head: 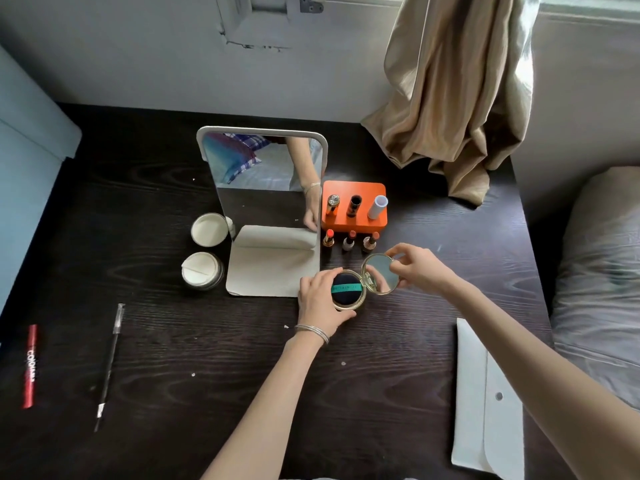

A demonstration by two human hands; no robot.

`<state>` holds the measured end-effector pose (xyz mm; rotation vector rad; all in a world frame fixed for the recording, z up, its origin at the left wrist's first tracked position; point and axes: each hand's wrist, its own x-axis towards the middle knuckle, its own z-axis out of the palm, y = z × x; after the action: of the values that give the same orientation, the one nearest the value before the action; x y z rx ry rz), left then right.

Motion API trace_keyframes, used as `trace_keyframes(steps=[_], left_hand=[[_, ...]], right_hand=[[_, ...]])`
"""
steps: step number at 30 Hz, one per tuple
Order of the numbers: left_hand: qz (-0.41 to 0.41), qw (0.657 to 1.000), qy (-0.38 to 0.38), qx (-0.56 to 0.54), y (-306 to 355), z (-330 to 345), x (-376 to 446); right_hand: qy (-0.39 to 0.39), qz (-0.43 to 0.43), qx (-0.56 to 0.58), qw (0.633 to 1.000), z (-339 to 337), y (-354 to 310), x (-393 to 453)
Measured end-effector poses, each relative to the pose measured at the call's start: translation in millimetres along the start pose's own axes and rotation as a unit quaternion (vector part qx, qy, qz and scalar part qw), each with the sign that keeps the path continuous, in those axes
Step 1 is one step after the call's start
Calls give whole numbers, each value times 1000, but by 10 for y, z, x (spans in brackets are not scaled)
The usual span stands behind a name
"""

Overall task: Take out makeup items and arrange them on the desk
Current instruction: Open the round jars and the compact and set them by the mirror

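Here, a dark wood-grain desk point(207, 341) stands against a pale wall, a tan curtain point(457, 91) hanging far right. Mid-desk, the left hand point(320, 299) grips the gold compact point(347, 289) (its dark puff showing), while the right hand point(420, 268) pinches its raised lid point(381, 273). A standing mirror point(263, 181) and orange lipstick stand point(353, 206) sit just beyond.

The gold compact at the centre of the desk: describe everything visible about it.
The gold compact is round with a shiny, metallic-looking rim and lies open on the dark wooden desk, just in front of the standing mirror's base. Its bottom half holds a dark puff crossed by a teal band. The hinged lid, lined with a round mirror, is raised to the right. The left hand grips the base; the right hand pinches the lid's edge.
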<state>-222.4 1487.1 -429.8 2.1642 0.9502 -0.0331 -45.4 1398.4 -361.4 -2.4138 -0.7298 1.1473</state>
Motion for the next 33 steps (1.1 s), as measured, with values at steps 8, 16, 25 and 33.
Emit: trace_keyframes(steps=[8, 16, 25, 33], left_hand=[[12, 1000, 1, 27, -35, 13, 31], [-3, 1000, 6, 31, -24, 32, 42], [-15, 999, -2, 45, 11, -9, -20], [-41, 997, 66, 4, 43, -217, -308]], right_hand=[[-20, 15, 7, 1000, 32, 23, 60], [-15, 14, -8, 1000, 14, -5, 90], [4, 5, -67, 998, -34, -99, -28], [62, -62, 23, 996, -32, -266, -527]])
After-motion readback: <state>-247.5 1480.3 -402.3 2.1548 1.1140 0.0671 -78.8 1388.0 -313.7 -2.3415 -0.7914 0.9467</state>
